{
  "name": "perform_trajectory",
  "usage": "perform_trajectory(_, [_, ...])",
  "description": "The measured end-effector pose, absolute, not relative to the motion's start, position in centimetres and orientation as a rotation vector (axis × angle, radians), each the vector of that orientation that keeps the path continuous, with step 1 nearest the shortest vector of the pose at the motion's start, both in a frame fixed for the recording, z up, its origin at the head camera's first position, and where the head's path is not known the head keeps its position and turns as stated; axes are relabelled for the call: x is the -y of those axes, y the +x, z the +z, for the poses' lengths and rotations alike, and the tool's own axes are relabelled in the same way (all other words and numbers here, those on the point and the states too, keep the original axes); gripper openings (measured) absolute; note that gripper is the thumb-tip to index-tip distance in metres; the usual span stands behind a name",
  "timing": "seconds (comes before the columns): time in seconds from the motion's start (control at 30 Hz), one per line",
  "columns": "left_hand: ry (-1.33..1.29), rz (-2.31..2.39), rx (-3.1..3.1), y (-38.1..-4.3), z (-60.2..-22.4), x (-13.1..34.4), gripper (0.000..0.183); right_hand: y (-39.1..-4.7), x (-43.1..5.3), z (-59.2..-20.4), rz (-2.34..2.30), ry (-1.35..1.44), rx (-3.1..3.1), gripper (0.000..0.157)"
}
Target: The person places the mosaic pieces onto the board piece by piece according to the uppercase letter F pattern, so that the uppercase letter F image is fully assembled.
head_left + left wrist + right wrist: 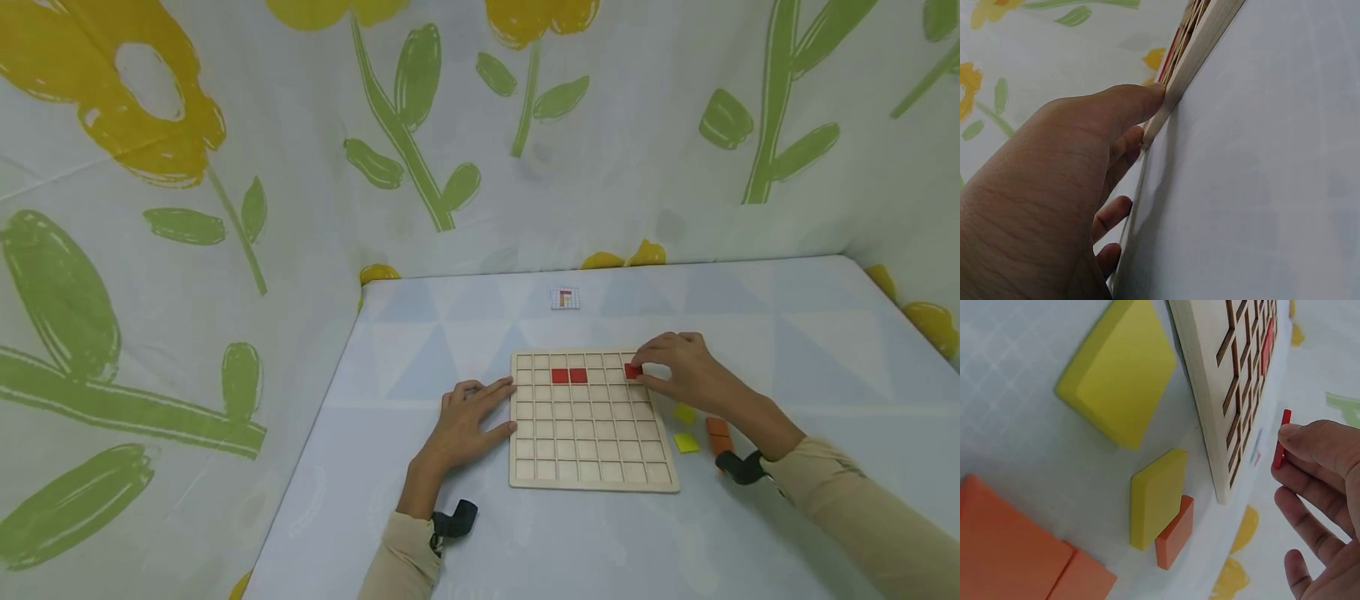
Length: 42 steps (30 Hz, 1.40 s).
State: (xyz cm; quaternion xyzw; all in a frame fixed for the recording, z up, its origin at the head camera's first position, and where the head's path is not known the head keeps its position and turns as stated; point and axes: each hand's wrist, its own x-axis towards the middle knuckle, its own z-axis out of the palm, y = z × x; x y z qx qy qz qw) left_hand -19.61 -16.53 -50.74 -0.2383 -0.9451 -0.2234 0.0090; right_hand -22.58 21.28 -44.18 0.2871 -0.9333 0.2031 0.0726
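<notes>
Pale blue and white triangles pattern the tabletop [570, 542], which fills the lower centre of the head view. Nearest, beige sleeves [405, 554] enter at the bottom centre and lower right. Just left of the frame's centre, the left hand [467, 423] has its fingers extended, thumb and fingertips touching the left edge of a wooden grid board [583, 429]. Right of the board lie orange tiles [718, 427], with two yellow tiles [686, 442] between; the right wrist view shows a small orange tile [1175, 540] partly behind one yellow. Farther up, the right hand [686, 371] pinches a red tile [633, 372] between thumb and finger at the board's upper right; I cannot tell whether tile and board touch. Two other red tiles [560, 376] sit side by side in the board's second row from the top. Beyond lies a small printed card [566, 298], then flowered cloth [600, 208] across the top.
</notes>
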Motion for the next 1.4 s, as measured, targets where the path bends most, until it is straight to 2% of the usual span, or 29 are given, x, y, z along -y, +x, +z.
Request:
perform_trajectory(0.7, [-0.742,-0.712,2.942,-19.6,-50.7,16.4,0.061,-23.6,-18.9,-44.3,0.603,0.929,2.799,0.018])
perform_trajectory(1.1, [-0.751,-0.689,2.932,-19.8,-50.7,16.4,0.061,-24.3,-17.5,-44.3,0.538,0.935,2.836,0.021])
perform_trajectory(1.4, [-0.739,-0.696,2.964,-19.6,-50.8,16.7,0.062,-24.4,-16.9,-44.6,0.525,0.963,2.836,0.016])
